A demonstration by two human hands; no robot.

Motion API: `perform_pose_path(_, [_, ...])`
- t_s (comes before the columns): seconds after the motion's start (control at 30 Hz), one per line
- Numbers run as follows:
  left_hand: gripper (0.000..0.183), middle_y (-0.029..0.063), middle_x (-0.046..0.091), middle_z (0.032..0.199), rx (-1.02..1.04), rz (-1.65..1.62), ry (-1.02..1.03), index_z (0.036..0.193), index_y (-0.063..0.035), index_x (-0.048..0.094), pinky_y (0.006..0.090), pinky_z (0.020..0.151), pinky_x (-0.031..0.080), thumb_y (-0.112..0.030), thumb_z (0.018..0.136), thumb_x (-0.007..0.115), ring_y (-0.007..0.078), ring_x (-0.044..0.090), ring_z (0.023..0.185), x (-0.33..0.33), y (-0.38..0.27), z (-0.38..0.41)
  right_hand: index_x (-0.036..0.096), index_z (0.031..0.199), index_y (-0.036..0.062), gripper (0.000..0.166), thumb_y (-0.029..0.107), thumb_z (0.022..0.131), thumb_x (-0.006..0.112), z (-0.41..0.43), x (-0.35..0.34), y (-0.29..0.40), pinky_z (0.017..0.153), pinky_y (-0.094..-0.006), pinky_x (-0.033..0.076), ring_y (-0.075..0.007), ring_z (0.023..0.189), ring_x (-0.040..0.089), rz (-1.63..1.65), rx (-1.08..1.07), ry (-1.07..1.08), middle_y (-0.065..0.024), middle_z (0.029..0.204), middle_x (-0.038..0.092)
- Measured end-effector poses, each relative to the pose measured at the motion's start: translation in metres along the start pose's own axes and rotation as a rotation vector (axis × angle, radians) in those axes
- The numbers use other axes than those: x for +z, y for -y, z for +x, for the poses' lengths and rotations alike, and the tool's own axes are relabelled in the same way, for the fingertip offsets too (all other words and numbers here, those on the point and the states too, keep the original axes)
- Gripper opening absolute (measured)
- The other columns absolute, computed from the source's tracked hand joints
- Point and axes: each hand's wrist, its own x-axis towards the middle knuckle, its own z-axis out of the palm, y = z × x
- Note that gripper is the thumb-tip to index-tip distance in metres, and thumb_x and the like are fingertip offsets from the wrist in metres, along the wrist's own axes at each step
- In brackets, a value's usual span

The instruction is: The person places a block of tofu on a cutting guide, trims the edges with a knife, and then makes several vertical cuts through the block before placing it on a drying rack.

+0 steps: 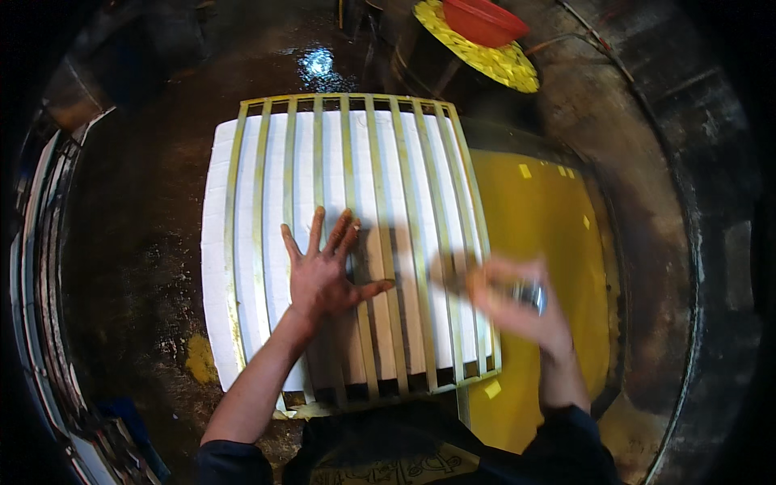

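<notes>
A slatted frame (347, 145) with several parallel yellowish bars lies over a white sheet (218, 242), which sticks out past its left side. My left hand (321, 279) rests on the bars near the middle, palm down with its fingers spread, holding nothing. To its right, my right hand (515, 297) is motion-blurred above the frame's right edge. It grips a blurred hand tool (451, 273) with a shiny metallic-looking end; the tool's kind cannot be made out. Shadow covers part of the sheet between my hands.
Right of the frame is a vat of yellow liquid (564, 242) with small yellow pieces afloat. A red plastic basin (485, 23) sits on a drum of yellow pieces (509, 63) at the top. Long pale panels (39, 242) stand at far left. The dark floor (133, 200) looks wet.
</notes>
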Motion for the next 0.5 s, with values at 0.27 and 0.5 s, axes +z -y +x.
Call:
perform_pose_path(0.27, [0.109,0.0025,0.035,0.155,0.028,-0.115,0.031,0.143,-0.0089,0.046,0.0769,0.108,0.004,-0.084,0.066,0.06,0.0348,0.018,0.147,-0.009,-0.019,0.006,0.068,0.083,0.0021,0.02,0.021,0.08,0.068,0.263,-0.033,-0.092,0.066,-0.0381,0.051,-0.0348,0.068,0.066,-0.553,-0.257,-0.429,-0.0199,0.075,0.067])
perform_pose_path(0.5, [0.105,0.0034,0.034,0.156,-0.042,-0.096,0.009,0.14,-0.0076,0.05,0.0751,0.109,0.002,-0.083,0.068,0.058,0.0324,0.014,0.148,-0.003,0.003,-0.005,0.067,0.085,0.0042,0.014,0.018,0.086,0.07,-0.007,0.044,-0.027,0.076,-0.0337,0.053,-0.017,0.082,0.066,0.005,0.031,0.052,-0.0069,0.083,0.068])
